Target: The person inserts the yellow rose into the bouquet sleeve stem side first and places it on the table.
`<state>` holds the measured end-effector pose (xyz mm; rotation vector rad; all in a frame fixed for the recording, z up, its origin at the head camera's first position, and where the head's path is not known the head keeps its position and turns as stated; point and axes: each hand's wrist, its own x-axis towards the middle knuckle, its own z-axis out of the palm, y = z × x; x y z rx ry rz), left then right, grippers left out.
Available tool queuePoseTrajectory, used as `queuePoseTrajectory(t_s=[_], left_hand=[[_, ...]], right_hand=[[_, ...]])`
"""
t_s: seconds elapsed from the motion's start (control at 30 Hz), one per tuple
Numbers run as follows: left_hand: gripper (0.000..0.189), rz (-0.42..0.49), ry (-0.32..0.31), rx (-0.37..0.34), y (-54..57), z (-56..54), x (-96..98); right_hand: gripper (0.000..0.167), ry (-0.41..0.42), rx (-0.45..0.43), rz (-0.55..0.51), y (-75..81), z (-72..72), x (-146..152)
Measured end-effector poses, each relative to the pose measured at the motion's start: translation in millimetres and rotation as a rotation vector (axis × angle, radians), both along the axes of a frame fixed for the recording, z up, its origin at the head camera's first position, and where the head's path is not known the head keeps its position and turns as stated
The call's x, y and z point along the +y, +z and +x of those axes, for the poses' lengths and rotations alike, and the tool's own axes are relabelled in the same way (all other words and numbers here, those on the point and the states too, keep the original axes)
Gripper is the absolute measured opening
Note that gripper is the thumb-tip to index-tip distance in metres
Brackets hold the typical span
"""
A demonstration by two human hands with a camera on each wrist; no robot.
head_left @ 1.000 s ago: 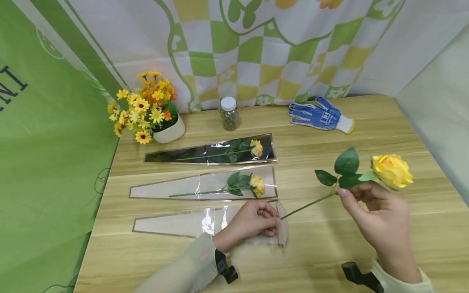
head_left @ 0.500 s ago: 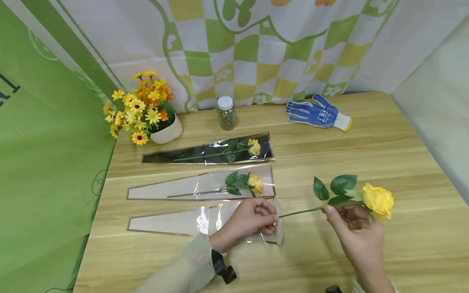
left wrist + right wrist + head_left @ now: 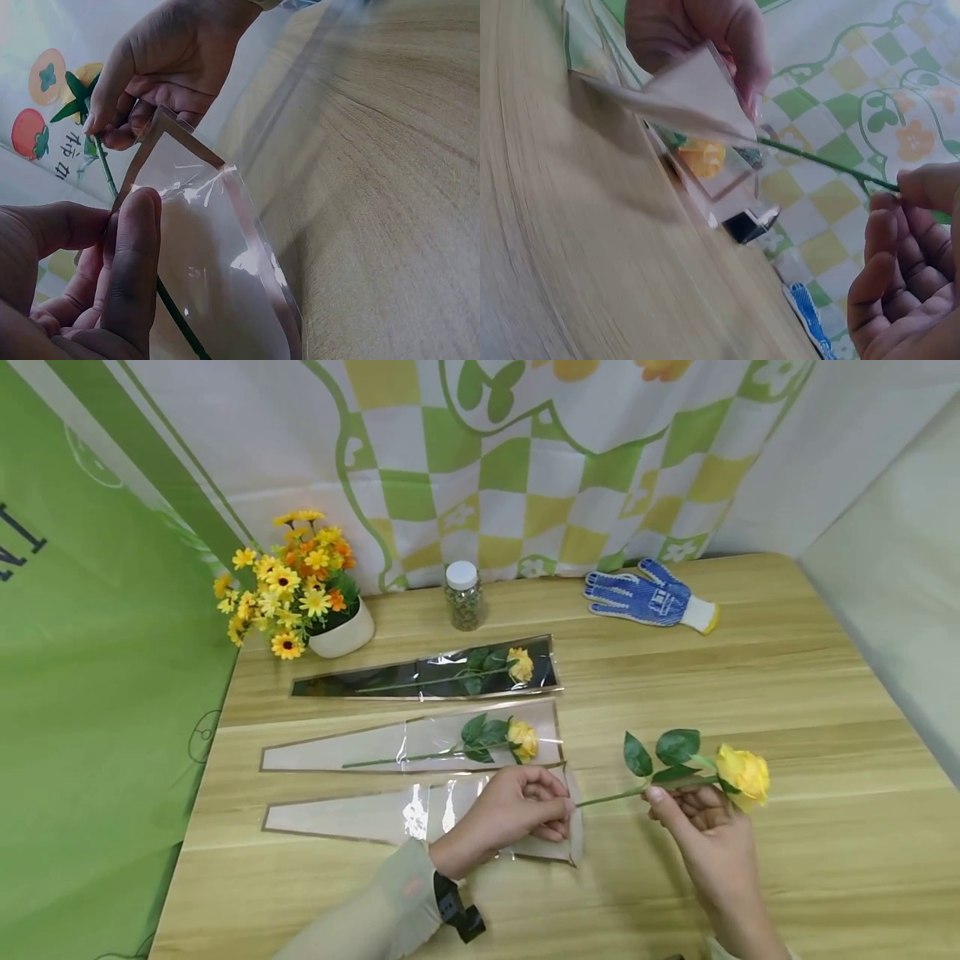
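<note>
My right hand (image 3: 705,839) pinches a yellow artificial rose (image 3: 742,775) by its stem, just below the leaves. The bloom points right, and the stem runs left toward my left hand (image 3: 521,810). That hand pinches the mouth of a clear flower sleeve (image 3: 337,821) with a brown border, lying on the table with its wide end raised and bowed. In the left wrist view the green stem (image 3: 178,322) passes the thumb and its lower part lies within the sleeve. The right wrist view shows the pale sleeve edge (image 3: 705,94) folded up around the stem.
Behind lie a pale sleeve (image 3: 300,755) and a black sleeve (image 3: 322,683), each with a yellow rose inside. Along the back of the table (image 3: 787,693) are a potted flower arrangement (image 3: 341,631), a white-capped jar (image 3: 465,597) and a blue work glove (image 3: 648,597).
My right hand has moved left and the rose has tipped from slanted to nearly level, its stem sliding further into the sleeve. My left hand stays at the sleeve's mouth.
</note>
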<state>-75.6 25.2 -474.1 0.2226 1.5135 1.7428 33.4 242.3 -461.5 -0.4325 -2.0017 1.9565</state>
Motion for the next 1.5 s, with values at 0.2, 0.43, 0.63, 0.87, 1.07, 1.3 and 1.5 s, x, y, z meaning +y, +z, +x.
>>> queuePoseTrajectory(t_s=[0.2, 0.43, 0.63, 0.87, 1.07, 1.3, 1.5], left_hand=[[0.01, 0.001, -0.006, 0.011, 3.2, 0.1, -2.4], [0.009, 0.008, -0.01, 0.001, 5.4, -0.4, -1.3], [0.009, 0.011, -0.014, -0.001, 6.9, -1.9, -0.6], [0.009, 0.048, -0.041, -0.002, 9.5, -3.4, -0.1], [0.009, 0.055, -0.048, -0.006, 12.7, -3.5, -0.1], [0.009, 0.051, -0.039, 0.013, 12.3, -6.6, -3.4], [0.008, 0.058, -0.026, 0.014, 9.4, -7.5, -4.0]], right_hand=[[0.012, 0.028, 0.221, -0.169, -4.0, -0.3, 6.7], [0.009, -0.045, 0.207, -0.249, -5.1, -1.6, 0.3], [0.008, -0.032, 0.126, -0.189, -9.0, -2.6, -8.5], [0.013, 0.07, 0.14, -0.268, -13.8, -2.5, -13.7], [0.014, 0.055, 0.058, -0.432, -16.9, -1.6, -19.9], [0.024, 0.142, 0.22, -0.585, -22.7, -0.7, -9.3], [0.032, 0.324, 0.53, -0.641, -32.1, 2.1, 2.1]])
